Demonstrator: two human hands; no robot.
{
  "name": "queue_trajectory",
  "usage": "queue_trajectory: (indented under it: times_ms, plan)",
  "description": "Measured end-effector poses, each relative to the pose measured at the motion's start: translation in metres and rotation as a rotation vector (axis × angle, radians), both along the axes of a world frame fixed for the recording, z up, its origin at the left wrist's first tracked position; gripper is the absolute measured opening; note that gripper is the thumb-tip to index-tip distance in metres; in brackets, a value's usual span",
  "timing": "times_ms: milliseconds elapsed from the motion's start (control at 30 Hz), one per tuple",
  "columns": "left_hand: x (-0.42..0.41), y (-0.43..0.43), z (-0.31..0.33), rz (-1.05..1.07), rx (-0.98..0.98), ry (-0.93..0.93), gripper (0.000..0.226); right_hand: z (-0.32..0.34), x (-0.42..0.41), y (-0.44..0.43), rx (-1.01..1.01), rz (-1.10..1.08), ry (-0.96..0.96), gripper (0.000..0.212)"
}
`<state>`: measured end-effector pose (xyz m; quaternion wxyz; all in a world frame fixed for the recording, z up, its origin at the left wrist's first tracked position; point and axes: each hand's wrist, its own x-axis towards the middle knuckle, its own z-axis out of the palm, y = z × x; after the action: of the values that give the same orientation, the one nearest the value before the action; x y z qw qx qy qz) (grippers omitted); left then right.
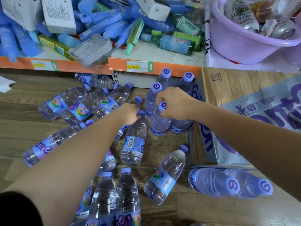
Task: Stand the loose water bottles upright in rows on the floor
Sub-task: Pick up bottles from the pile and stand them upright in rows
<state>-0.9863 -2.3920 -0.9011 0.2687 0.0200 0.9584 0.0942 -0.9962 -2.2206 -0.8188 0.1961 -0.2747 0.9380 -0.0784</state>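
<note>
Clear water bottles with purple caps lie scattered on the wooden floor (24,126). Several stand upright (165,79) in a cluster beside a cardboard carton. My right hand (175,103) is shut on the neck of an upright bottle (160,123) at the front of that cluster. My left hand (129,114) grips the neck of a lying bottle (135,142) just left of it. Two more bottles (231,185) stand at the lower right. Others lie at the left (65,103) and bottom (164,176).
A cardboard water carton (244,98) sits on the right against the cluster. Behind runs a low shelf with an orange edge (146,66), piled with blue bottles and boxes. A purple plastic basin (244,41) holds cans at the top right.
</note>
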Motion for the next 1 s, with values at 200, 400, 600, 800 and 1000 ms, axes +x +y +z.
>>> queue_trajectory:
  times_ms: [200, 400, 600, 800, 1000]
  plan:
    - [0.003, 0.027, -0.035, 0.167, -0.044, -0.060, 0.057, 0.000, -0.001, 0.002, -0.048, 0.005, -0.001, 0.024]
    - [0.008, 0.047, -0.035, 0.140, -0.202, -0.145, 0.087, -0.004, -0.002, 0.004, -0.076, -0.006, 0.012, 0.025]
    - [0.009, 0.024, -0.022, 0.104, -0.035, -0.342, 0.085, -0.011, -0.002, 0.003, -0.093, -0.019, 0.023, 0.028]
    - [0.014, 0.000, 0.004, 0.265, 0.288, -0.275, 0.038, -0.014, 0.001, -0.011, -0.139, -0.032, 0.021, 0.029]
    - [0.018, -0.020, 0.034, 0.138, 0.212, -0.077, 0.054, -0.007, 0.006, -0.025, -0.163, -0.025, 0.039, 0.028]
